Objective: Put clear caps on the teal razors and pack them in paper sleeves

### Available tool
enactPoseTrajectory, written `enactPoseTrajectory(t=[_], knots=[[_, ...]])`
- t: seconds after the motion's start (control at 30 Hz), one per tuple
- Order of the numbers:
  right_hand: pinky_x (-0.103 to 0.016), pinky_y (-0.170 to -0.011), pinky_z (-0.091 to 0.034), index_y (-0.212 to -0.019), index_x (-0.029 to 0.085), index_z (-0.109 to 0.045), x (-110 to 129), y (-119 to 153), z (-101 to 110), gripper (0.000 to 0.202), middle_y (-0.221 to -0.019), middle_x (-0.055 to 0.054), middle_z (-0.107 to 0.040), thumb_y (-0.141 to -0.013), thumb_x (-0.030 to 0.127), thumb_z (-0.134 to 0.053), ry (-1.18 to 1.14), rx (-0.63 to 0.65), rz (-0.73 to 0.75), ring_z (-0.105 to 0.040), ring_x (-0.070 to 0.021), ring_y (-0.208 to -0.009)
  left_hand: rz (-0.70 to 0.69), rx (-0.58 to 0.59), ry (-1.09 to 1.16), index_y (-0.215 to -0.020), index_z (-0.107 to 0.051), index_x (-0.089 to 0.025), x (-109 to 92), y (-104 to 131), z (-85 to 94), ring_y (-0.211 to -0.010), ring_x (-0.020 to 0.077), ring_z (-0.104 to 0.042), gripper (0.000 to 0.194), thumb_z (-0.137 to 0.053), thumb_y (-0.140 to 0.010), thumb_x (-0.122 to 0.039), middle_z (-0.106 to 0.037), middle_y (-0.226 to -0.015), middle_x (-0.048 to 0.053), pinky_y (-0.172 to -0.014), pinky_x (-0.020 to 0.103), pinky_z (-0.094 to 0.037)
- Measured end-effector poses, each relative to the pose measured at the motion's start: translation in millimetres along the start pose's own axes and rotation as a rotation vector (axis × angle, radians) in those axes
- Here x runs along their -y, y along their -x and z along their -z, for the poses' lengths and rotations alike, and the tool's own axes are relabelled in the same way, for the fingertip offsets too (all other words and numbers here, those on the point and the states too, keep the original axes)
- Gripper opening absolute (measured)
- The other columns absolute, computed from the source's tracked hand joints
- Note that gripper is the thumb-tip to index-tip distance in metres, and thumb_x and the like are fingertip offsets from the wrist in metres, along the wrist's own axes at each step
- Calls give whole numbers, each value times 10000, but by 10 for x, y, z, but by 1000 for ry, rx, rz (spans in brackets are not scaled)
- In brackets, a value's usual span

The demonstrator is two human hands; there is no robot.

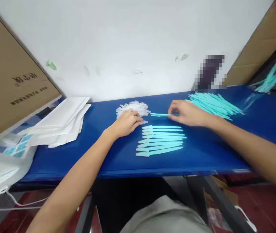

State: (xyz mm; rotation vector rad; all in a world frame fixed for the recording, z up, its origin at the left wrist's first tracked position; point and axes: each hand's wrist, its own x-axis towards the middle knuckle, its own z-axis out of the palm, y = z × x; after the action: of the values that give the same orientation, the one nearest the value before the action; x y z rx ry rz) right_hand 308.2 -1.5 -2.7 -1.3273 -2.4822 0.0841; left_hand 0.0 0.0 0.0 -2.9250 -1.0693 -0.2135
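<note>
My right hand pinches thin teal eyebrow razors, their ends pointing left; how many I cannot tell. My left hand is at the near edge of a heap of small translucent plastic caps. Its fingers are closed, with a translucent cap at the tips of thumb and forefinger. Between me and both hands lies a row of several teal eyebrow razors, side by side, with paler, whitish left ends. Behind my right wrist spreads a loose pile of teal razors.
White paper envelopes are stacked on the left of the blue table. A white and blue bag lies at the left corner. Cardboard boxes flank the table. More teal sticks stand at far right. A white wall closes off the back.
</note>
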Motion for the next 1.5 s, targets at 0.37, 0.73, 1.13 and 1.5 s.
enactPoseTrajectory(t=[0.37, 0.73, 1.13, 1.5], knots=[[-327, -685, -442, -1079, 213, -606, 67, 37, 65, 257, -948, -68, -740, -963, 412, -493, -109, 48, -9, -666, -214, -753, 94, -81, 174, -1063, -775, -199, -20, -11, -11, -1068, 280, -591, 215, -639, -984, -347, -739, -1065, 85, -990, 428, -413], [-317, -677, -472, -1209, 223, -669, 231, 13, 142, 329, -1066, -70, -766, -986, 401, -505, -187, 195, 80, -687, -211, -795, 93, -218, 283, -880, -768, -189, 26, -2, -69, -866, 219, -651, 141, -764, -898, -329, -761, -849, 34, -823, 341, -451], [-367, -791, -472, -1261, 203, -646, 315, 31, 115, 375, -1183, -115, -731, -1015, 382, -428, -95, 206, 180, -678, -269, -987, 86, -234, 305, -860, -769, -200, -5, -15, -84, -880, 223, -646, 137, -764, -892, -333, -766, -846, 32, -809, 340, -462], [-339, -716, -428, -1275, 242, -640, 410, 38, 131, 409, -1110, -79, -759, -1054, 432, -352, -58, 230, 130, -687, -249, -896, 95, -215, 342, -892, -806, -212, -47, -40, -78, -897, 227, -658, 121, -755, -893, -322, -786, -874, 34, -827, 344, -483]])
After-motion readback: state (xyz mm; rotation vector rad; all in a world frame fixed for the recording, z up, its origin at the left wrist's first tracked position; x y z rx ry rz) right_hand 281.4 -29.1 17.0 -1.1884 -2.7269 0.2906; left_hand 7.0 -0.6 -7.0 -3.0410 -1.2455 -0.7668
